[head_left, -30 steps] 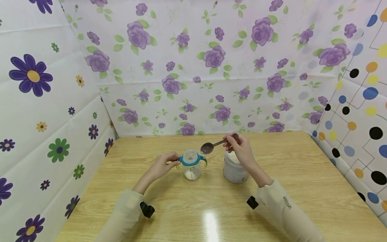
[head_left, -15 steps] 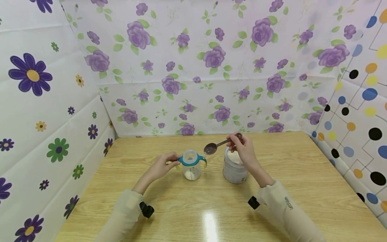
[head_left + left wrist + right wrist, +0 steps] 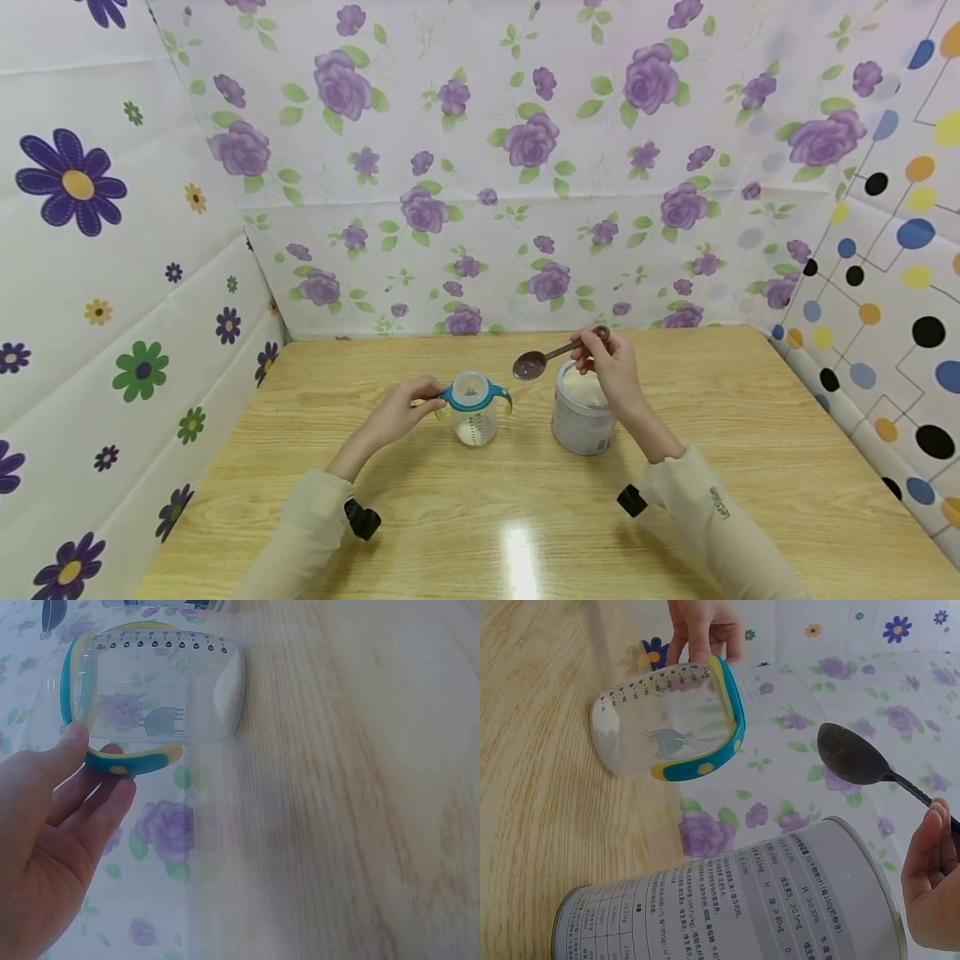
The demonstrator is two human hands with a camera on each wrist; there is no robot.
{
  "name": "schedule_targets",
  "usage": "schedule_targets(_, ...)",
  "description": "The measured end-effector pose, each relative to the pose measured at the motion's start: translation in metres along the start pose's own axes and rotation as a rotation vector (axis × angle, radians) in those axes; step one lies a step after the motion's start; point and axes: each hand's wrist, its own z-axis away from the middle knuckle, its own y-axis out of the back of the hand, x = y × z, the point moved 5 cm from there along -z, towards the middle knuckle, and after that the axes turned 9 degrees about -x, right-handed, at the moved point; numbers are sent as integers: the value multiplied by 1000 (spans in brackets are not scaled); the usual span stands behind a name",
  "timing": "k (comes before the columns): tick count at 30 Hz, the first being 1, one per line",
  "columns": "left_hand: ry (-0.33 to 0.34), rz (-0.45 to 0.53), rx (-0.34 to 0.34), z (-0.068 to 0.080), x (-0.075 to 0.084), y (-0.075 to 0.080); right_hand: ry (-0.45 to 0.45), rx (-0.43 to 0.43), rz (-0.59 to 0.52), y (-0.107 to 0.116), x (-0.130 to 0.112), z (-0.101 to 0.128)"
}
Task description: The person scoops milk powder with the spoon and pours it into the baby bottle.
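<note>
The bottle [image 3: 475, 410] stands upright at the centre of the frame, clear with printed marks, a teal collar and handles, open-topped, a little white powder at its bottom. The spoon [image 3: 551, 357], dark and empty, hangs level just above, between bottle and can. The can [image 3: 581, 417], grey and lidless, stands just right, holding white powder.

Person wore a pale beige long-sleeve top, left sleeve [image 3: 300, 533] plain, right sleeve [image 3: 720, 533] had small dark lettering near the cuff. Little black camera units [image 3: 363, 519] strapped under both wrists, hands bare.
</note>
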Motion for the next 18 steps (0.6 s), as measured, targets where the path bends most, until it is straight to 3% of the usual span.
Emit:
schedule_targets(11, -7, 9, 2, 1, 2, 1, -26, 39, -29, 7, 1, 0)
schedule_targets(18, 26, 7, 0, 0, -1, 0, -41, 66, -34, 13, 2, 0)
